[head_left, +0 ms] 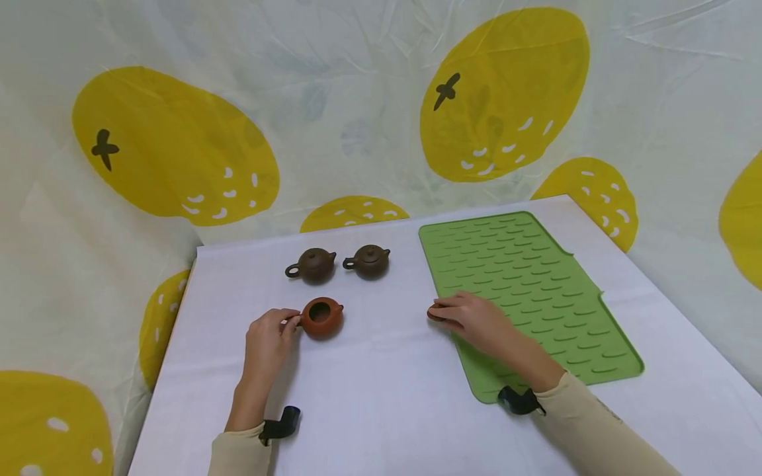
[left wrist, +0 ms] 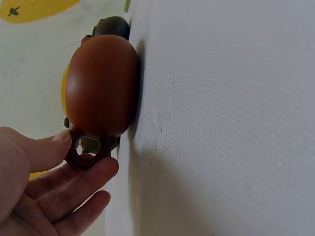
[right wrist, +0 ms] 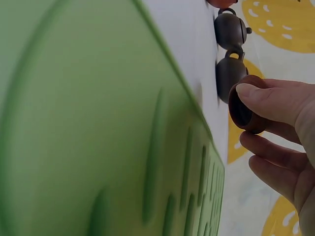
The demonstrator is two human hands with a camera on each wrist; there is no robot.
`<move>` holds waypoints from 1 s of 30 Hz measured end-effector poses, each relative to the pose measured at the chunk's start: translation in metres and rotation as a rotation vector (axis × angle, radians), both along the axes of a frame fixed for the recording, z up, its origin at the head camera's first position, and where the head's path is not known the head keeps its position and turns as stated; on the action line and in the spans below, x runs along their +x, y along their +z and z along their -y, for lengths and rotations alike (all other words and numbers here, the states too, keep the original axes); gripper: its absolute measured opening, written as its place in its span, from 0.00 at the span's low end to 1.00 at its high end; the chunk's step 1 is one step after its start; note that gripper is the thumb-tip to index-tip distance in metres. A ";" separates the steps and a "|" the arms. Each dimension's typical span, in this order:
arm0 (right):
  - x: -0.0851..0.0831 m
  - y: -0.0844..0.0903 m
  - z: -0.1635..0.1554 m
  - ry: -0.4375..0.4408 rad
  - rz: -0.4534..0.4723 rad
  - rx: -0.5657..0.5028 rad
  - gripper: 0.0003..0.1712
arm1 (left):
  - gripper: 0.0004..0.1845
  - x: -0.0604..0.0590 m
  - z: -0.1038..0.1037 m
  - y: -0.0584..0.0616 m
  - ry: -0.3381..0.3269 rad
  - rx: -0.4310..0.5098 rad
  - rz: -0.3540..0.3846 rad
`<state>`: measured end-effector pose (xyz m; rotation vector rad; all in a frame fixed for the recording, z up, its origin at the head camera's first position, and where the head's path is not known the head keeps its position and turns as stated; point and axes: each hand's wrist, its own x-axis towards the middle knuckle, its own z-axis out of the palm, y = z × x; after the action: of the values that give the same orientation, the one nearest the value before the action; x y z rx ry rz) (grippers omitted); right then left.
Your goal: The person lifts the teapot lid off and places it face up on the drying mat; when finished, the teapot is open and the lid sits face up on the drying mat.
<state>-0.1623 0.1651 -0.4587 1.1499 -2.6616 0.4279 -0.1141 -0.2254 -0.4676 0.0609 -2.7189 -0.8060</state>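
From the head view, your left hand [head_left: 269, 340] is pinching the loop handle of the lidless reddish-brown clay teapot [head_left: 322, 318], standing on the white table [head_left: 381, 396] before two dark brown lidded teapots [head_left: 339, 263]. Your right hand [head_left: 473, 322] is gripping the small reddish-brown clay lid [head_left: 434, 313] at the ribbed green silicone mat's [head_left: 536, 284] edge.

In the left wrist view, thumb and fingers [left wrist: 83, 179] are clasping the handle.

In the right wrist view, your fingers [right wrist: 268, 103] are curling round the lid, just above the mat.

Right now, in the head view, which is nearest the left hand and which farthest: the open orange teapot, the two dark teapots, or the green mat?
1. Orange teapot: the left hand pinches its handle.
2. Left dark teapot: behind it.
3. Right dark teapot: farther right.
4. Green mat: far right, under the right hand.
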 end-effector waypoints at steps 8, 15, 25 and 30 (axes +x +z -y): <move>0.010 -0.003 -0.018 -0.025 -0.013 0.040 0.15 | 0.07 -0.001 0.000 -0.001 0.003 -0.001 -0.012; 0.023 -0.006 -0.031 -0.044 0.009 0.021 0.13 | 0.06 -0.001 0.002 -0.004 -0.007 -0.005 -0.054; 0.038 -0.002 -0.046 -0.088 0.031 0.022 0.17 | 0.06 0.000 0.000 -0.002 -0.005 -0.012 -0.058; 0.043 0.000 -0.048 -0.097 0.035 0.043 0.17 | 0.06 -0.001 0.001 -0.002 -0.008 -0.016 -0.076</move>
<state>-0.1195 0.2134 -0.4585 1.0284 -2.7553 0.3786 -0.1152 -0.2262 -0.4701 0.0154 -2.6552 -0.7727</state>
